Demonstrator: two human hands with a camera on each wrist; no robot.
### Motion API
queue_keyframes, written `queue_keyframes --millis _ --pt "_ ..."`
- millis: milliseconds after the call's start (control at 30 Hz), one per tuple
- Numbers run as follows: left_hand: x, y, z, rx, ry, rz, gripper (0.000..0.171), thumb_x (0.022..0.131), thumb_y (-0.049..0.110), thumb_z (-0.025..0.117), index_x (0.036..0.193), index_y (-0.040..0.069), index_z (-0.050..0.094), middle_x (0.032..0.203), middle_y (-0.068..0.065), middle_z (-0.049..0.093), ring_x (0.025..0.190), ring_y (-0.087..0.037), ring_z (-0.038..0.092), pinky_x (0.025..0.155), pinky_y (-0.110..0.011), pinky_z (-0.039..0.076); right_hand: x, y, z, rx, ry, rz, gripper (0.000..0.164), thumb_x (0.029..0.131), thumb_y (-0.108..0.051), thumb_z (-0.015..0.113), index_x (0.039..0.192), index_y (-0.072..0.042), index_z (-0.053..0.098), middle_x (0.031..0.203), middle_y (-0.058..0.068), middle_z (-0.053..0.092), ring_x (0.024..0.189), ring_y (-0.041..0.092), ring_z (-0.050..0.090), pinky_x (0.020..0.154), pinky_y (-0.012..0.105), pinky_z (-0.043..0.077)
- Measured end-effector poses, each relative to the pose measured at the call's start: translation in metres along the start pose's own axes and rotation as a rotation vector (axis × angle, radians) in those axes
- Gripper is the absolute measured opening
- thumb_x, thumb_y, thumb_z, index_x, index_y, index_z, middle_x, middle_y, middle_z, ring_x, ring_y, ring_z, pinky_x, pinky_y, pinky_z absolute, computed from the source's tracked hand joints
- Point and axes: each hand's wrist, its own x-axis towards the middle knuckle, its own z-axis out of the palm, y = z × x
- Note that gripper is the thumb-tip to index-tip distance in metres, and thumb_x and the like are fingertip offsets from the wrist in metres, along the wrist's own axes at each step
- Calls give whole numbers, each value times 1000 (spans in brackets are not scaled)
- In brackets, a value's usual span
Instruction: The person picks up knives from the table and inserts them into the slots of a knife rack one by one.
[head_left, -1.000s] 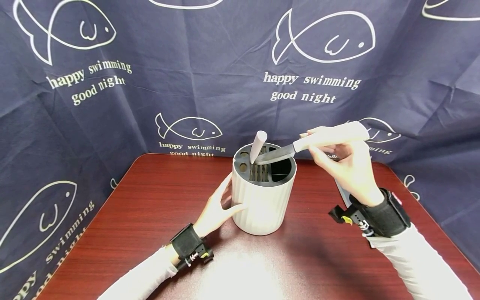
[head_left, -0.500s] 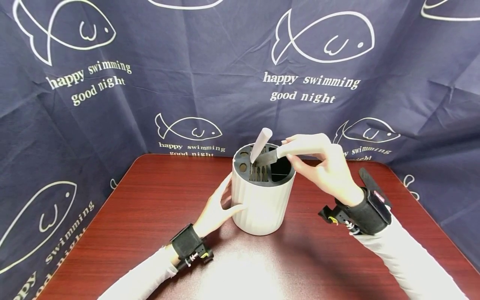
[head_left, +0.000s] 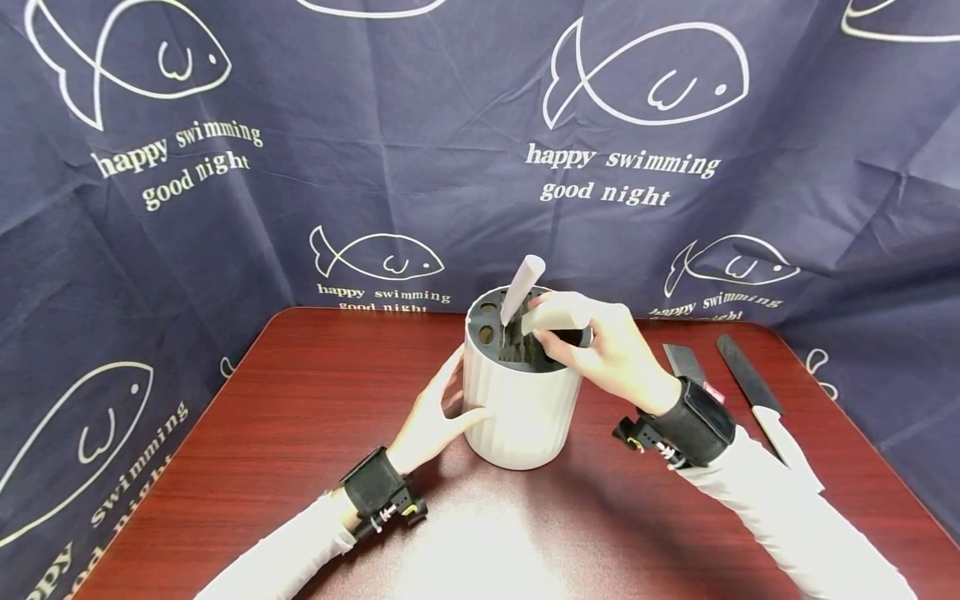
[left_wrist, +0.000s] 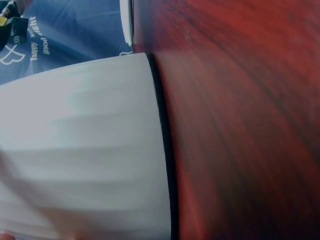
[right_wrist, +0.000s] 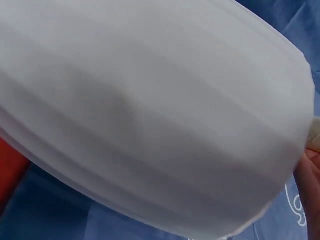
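Observation:
A white ribbed knife holder (head_left: 517,417) stands upright on the table, its dark top cut with slots, round holes and a larger opening. My left hand (head_left: 431,425) holds its left side, thumb on the front and fingers around the far side. One knife (head_left: 522,287) stands in a slot, its pale handle leaning right. My right hand (head_left: 615,354) grips the white handle of another knife (head_left: 555,315) low over the slots; its blade is out of sight. The holder's wall (right_wrist: 165,115) fills most of the right wrist view, with fingers at its right edge.
On the reddish wooden table (head_left: 337,383), a white-handled knife (head_left: 782,437) lies at the right, partly behind my right sleeve. Beside it a grey blade (head_left: 682,362) shows past the wristband. A blue fish-print cloth (head_left: 465,150) hangs behind and at both sides.
My right hand has moved left and down with the knife, whose blade went from lying over the holder top to out of sight. The left hand and holder stay put; the table knives came into view.

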Motion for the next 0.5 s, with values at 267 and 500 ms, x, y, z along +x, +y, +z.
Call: queue_keyframes --millis 267,500 --pt "0 1 0 -43 -13 13 92 79 -2 77 154 14 26 149 -15 39 137 -30 38 110 -45 41 -5 2 10 26 -82 7 25 79 -1 76 102 -9 70 105 5 70 94 13 64 83 14 49" --pt "1 0 1 -50 -5 4 93 79 -1 78 154 15 26 151 -12 38 138 -27 37 110 -42 41 -7 2 15 20 -70 7 31 78 -1 77 107 -4 68 106 7 69 94 14 64 83 16 49"
